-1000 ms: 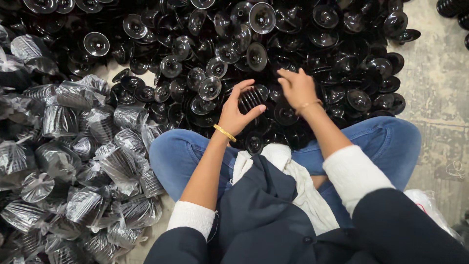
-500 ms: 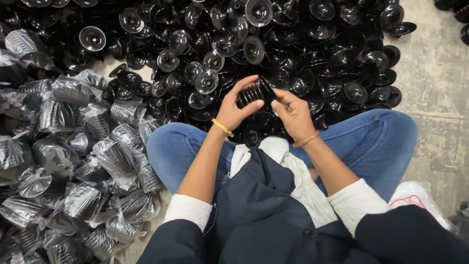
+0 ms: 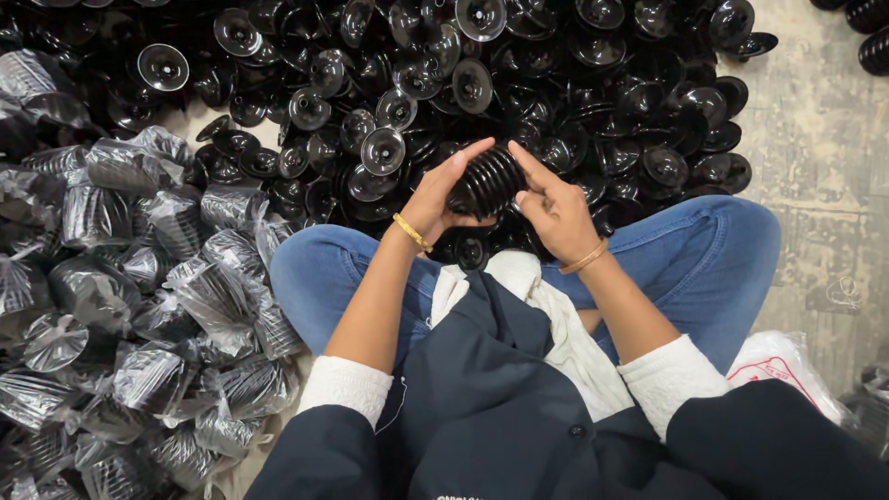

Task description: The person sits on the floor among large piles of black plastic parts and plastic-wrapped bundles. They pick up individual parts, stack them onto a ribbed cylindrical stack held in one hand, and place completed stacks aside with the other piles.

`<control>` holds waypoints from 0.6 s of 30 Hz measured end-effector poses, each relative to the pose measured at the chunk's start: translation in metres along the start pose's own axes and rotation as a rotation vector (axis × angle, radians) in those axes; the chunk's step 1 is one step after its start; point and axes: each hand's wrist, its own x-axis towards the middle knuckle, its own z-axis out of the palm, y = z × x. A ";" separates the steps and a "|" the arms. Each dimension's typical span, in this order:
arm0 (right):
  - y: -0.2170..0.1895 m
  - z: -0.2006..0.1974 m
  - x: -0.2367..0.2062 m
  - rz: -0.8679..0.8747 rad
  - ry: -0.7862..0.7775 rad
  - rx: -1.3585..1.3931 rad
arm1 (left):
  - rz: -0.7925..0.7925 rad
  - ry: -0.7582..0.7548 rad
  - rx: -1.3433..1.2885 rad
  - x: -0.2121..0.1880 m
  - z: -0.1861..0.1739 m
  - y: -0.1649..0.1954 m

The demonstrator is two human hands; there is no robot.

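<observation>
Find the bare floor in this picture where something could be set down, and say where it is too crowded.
Bare concrete floor lies right of the loose black discs, beyond the blue-jeaned knee. A small gap opens between discs and bagged stacks. Everywhere ahead and left is crowded. Left hand and right hand hold a disc stack.

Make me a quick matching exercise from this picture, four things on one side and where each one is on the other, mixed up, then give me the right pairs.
Things:
1. stack of black discs
2. plastic-wrapped bundles
3. loose black discs
4. white plastic bag

Places:
A. spread over the floor ahead of the knees
B. held between the left hand and right hand
C. on the floor at the person's right
D. piled at the person's left

Pairs: 1-B, 2-D, 3-A, 4-C
</observation>
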 end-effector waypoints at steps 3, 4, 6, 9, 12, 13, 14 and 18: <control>-0.012 -0.001 0.000 0.005 0.033 -0.167 | -0.038 -0.012 -0.016 0.002 -0.001 0.001; -0.015 -0.001 0.000 -0.003 0.040 -0.204 | -0.044 -0.014 -0.015 0.003 -0.002 0.001; -0.019 -0.002 0.000 -0.038 0.023 -0.172 | -0.062 -0.017 -0.017 0.003 -0.002 0.000; -0.022 -0.003 0.000 -0.070 0.002 -0.106 | -0.077 -0.008 0.003 0.004 -0.003 0.000; -0.021 -0.002 0.000 -0.073 0.004 -0.058 | -0.071 -0.018 0.015 0.003 -0.003 0.000; -0.021 -0.001 0.000 -0.070 0.010 -0.045 | -0.070 -0.016 0.021 0.003 -0.003 0.000; -0.021 0.000 0.000 -0.061 0.017 -0.063 | -0.070 -0.014 0.027 0.003 -0.003 0.000; -0.022 0.001 -0.001 -0.046 0.029 -0.084 | -0.069 -0.010 0.038 0.003 -0.002 -0.001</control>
